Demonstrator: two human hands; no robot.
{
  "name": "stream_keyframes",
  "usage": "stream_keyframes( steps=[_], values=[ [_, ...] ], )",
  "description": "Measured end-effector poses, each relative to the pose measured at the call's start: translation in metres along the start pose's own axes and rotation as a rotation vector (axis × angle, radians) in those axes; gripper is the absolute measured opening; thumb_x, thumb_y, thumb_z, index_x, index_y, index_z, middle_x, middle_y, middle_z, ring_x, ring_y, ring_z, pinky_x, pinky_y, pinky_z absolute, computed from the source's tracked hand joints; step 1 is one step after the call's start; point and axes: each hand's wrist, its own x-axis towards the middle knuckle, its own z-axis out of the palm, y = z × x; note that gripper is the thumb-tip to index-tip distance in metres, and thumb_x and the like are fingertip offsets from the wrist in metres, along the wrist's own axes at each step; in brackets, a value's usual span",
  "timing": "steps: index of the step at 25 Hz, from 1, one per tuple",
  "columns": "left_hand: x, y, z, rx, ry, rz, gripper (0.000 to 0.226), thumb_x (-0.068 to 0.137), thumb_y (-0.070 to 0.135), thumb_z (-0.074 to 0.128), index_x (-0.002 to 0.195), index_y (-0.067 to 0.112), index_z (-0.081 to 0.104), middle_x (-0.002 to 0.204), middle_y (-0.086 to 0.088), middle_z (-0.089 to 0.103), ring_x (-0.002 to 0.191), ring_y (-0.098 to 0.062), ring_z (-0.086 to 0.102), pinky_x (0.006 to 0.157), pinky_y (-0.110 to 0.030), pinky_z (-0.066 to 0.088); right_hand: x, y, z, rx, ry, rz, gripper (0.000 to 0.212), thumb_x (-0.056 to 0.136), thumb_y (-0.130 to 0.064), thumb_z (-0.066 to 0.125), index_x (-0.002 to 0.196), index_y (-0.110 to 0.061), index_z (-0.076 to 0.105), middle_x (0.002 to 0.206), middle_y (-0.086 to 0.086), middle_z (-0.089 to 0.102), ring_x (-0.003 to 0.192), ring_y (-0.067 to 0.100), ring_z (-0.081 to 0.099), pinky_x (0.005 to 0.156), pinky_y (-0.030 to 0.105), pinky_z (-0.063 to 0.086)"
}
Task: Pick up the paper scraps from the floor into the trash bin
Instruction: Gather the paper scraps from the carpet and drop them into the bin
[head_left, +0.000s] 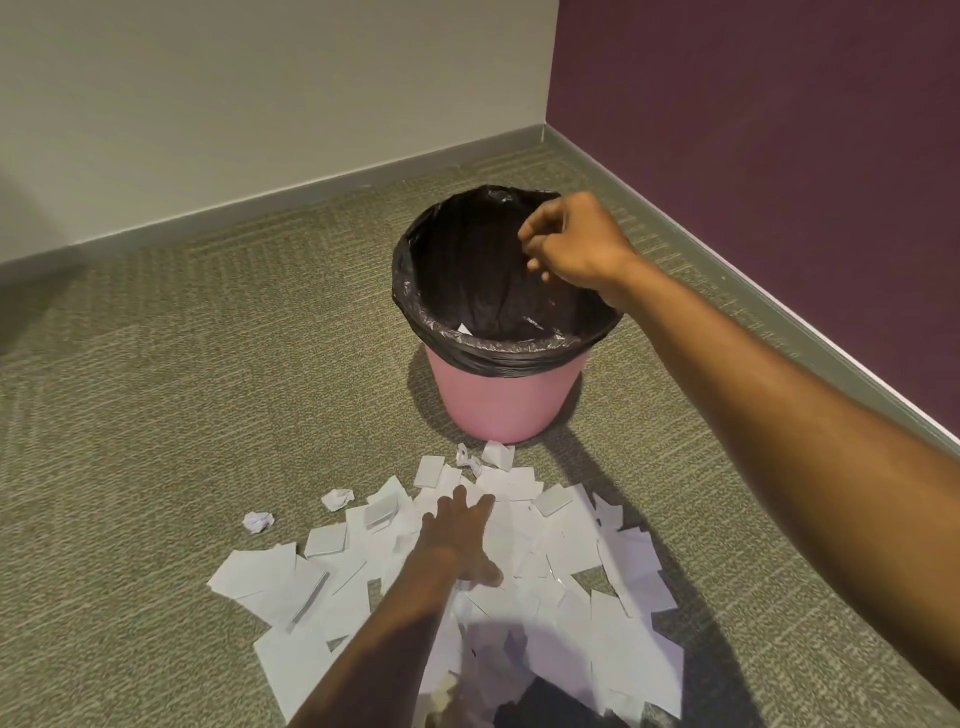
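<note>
A pink trash bin (501, 397) lined with a black bag (467, 270) stands on the carpet near the room's corner. A white scrap (464, 328) lies inside it. My right hand (571, 241) hovers over the bin's far right rim, fingers loosely curled and pointing down, nothing visible in them. In front of the bin a heap of white paper scraps (571, 597) covers the floor. My left hand (460, 540) lies flat on the heap with its fingers spread. Two crumpled paper balls (258, 521) (337, 499) sit at the heap's left.
Grey-green carpet (182, 389) surrounds the heap. A pale wall (234, 104) runs along the back and a purple wall (779, 130) along the right, both with a grey baseboard. A dark object (545, 701) shows at the bottom edge over the scraps.
</note>
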Motion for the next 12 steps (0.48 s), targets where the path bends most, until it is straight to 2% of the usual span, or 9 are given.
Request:
stream_keyframes(
  steps=[2, 3, 5, 7, 9, 10, 11, 12],
  values=[
    [-0.001, 0.0, 0.01, 0.053, 0.059, -0.008, 0.084, 0.07, 0.039, 0.076, 0.139, 0.021, 0.03, 0.137, -0.01, 0.033, 0.123, -0.031, 0.038, 0.095, -0.041, 0.04, -0.023, -0.011, -0.011, 0.176, 0.005, -0.073, 0.013, 0.089, 0.001, 0.058, 0.092, -0.005, 0.069, 0.077, 0.012, 0.071, 0.063, 0.026, 0.069, 0.052, 0.035, 0.053],
    [-0.001, 0.0, 0.015, 0.071, 0.088, -0.009, 0.079, 0.072, 0.038, 0.074, 0.137, 0.02, 0.033, 0.134, -0.01, 0.035, 0.121, -0.03, 0.039, 0.093, -0.04, 0.041, -0.041, -0.014, -0.02, 0.268, -0.062, -0.113, 0.011, 0.088, 0.002, 0.059, 0.092, -0.003, 0.069, 0.074, 0.012, 0.07, 0.056, 0.025, 0.064, 0.048, 0.032, 0.048],
    [-0.001, -0.002, 0.023, 0.087, 0.142, -0.002, 0.073, 0.076, 0.037, 0.072, 0.136, 0.019, 0.034, 0.135, -0.009, 0.035, 0.121, -0.03, 0.039, 0.092, -0.04, 0.041, -0.08, -0.006, -0.029, 0.4, -0.321, -0.149, 0.01, 0.09, 0.0, 0.061, 0.095, -0.001, 0.07, 0.071, 0.015, 0.067, 0.05, 0.024, 0.056, 0.044, 0.028, 0.043],
    [0.001, -0.008, 0.03, 0.069, 0.179, 0.017, 0.071, 0.078, 0.038, 0.07, 0.136, 0.018, 0.035, 0.138, -0.009, 0.033, 0.123, -0.03, 0.037, 0.092, -0.04, 0.042, -0.12, 0.02, -0.015, 0.395, -0.588, -0.06, 0.011, 0.092, -0.003, 0.061, 0.097, -0.004, 0.071, 0.075, 0.015, 0.069, 0.054, 0.023, 0.057, 0.047, 0.028, 0.047],
    [0.003, -0.01, 0.036, 0.057, 0.219, 0.021, 0.07, 0.079, 0.039, 0.07, 0.136, 0.019, 0.035, 0.141, -0.008, 0.031, 0.123, -0.029, 0.036, 0.09, -0.039, 0.043, -0.148, 0.065, 0.022, 0.205, -0.73, 0.023, 0.016, 0.092, -0.008, 0.064, 0.107, -0.008, 0.07, 0.09, 0.012, 0.071, 0.071, 0.019, 0.065, 0.061, 0.032, 0.056],
    [0.003, -0.01, 0.038, 0.051, 0.241, 0.016, 0.07, 0.079, 0.039, 0.07, 0.136, 0.019, 0.036, 0.141, -0.008, 0.031, 0.124, -0.029, 0.036, 0.09, -0.038, 0.042, -0.157, 0.092, 0.048, 0.055, -0.767, 0.056, 0.027, 0.091, -0.014, 0.067, 0.118, -0.011, 0.066, 0.105, 0.009, 0.069, 0.087, 0.018, 0.066, 0.076, 0.034, 0.057],
    [0.002, -0.01, 0.039, 0.042, 0.252, 0.008, 0.07, 0.079, 0.039, 0.07, 0.136, 0.02, 0.036, 0.142, -0.008, 0.03, 0.124, -0.028, 0.036, 0.091, -0.038, 0.042, -0.164, 0.117, 0.074, -0.097, -0.796, 0.099, 0.045, 0.088, -0.021, 0.07, 0.131, -0.015, 0.057, 0.124, 0.007, 0.061, 0.108, 0.02, 0.061, 0.093, 0.036, 0.052],
    [0.002, -0.009, 0.039, 0.039, 0.255, 0.005, 0.07, 0.079, 0.038, 0.071, 0.137, 0.019, 0.037, 0.142, -0.007, 0.03, 0.125, -0.028, 0.036, 0.091, -0.038, 0.043, -0.171, 0.139, 0.096, -0.236, -0.813, 0.141, 0.066, 0.085, -0.031, 0.072, 0.144, -0.02, 0.043, 0.143, 0.007, 0.046, 0.129, 0.024, 0.047, 0.107, 0.036, 0.041]
  ],
)
